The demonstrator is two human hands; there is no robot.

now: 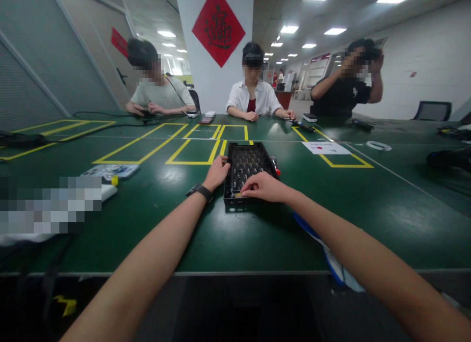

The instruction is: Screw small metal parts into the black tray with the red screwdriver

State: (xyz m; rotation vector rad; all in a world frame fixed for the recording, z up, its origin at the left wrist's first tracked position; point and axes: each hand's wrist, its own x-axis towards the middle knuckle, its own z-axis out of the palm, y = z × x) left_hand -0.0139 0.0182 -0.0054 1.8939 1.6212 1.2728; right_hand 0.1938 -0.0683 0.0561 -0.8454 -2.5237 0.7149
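Observation:
A black open case [232, 202] lies on the green table, with rows of small pointed metallic pieces [248, 160] inside it. At its left wall, my left hand [218, 172] grips the edge with fingers bent over the rim. A dark band is on that wrist. My right hand [263, 186] reaches over the near end of the case, its thumb and fingers pinched together near the front left corner. Beside those fingertips is a small yellowish patch. Whatever the pinch holds is too small to make out.
Right of the case is a small red-tipped object [275, 166]. A white paper sheet [326, 148] and yellow tape outlines [176, 162] mark the table. A blue-and-white item [333, 263] hangs at the near edge under my right arm. Several people sit opposite.

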